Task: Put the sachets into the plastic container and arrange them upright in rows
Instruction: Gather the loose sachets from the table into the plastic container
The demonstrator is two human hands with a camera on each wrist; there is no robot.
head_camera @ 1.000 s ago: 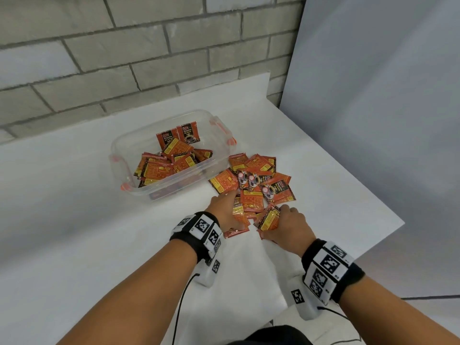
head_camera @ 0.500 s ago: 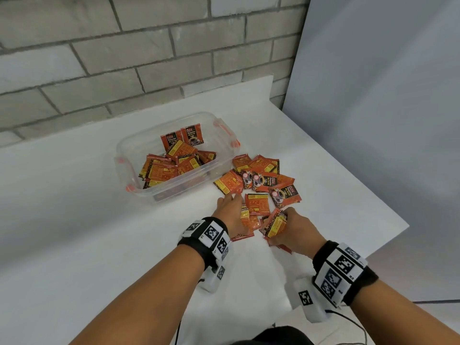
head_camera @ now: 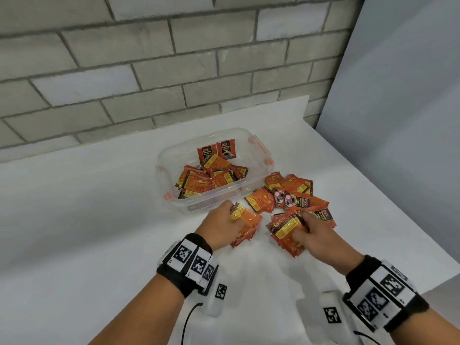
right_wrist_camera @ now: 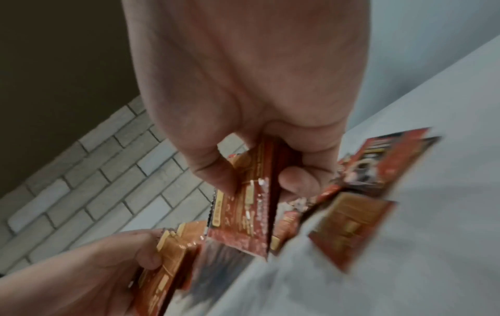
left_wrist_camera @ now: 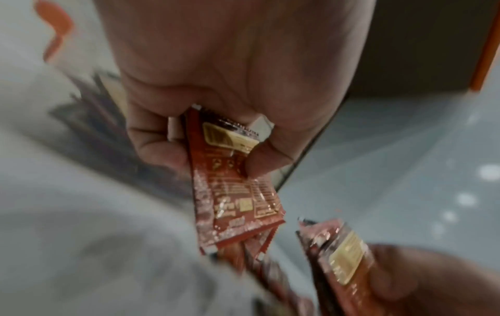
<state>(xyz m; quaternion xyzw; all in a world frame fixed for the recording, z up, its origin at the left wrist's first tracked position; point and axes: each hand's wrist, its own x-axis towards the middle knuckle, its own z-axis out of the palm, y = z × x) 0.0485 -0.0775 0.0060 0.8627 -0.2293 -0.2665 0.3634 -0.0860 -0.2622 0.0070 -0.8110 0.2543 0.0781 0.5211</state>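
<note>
A clear plastic container (head_camera: 171,155) with orange clips stands on the white table and holds several orange sachets (head_camera: 206,175), most lying flat, two standing at its far wall. A loose pile of sachets (head_camera: 291,192) lies just right of it. My left hand (head_camera: 224,222) grips a small stack of sachets (head_camera: 246,220) near the container's front corner; in the left wrist view thumb and fingers pinch that stack (left_wrist_camera: 232,175). My right hand (head_camera: 316,232) grips another bundle (head_camera: 286,230), seen pinched in the right wrist view (right_wrist_camera: 249,205).
A grey brick wall (head_camera: 149,70) runs behind the table, and a pale panel (head_camera: 403,120) stands at the right. The table's right edge (head_camera: 388,220) slants close to the pile. Bare white tabletop (head_camera: 74,220) spreads to the left.
Both hands have lifted off the pile with sachets held in them and drawn apart. The left hand has moved up and left toward the container.
</note>
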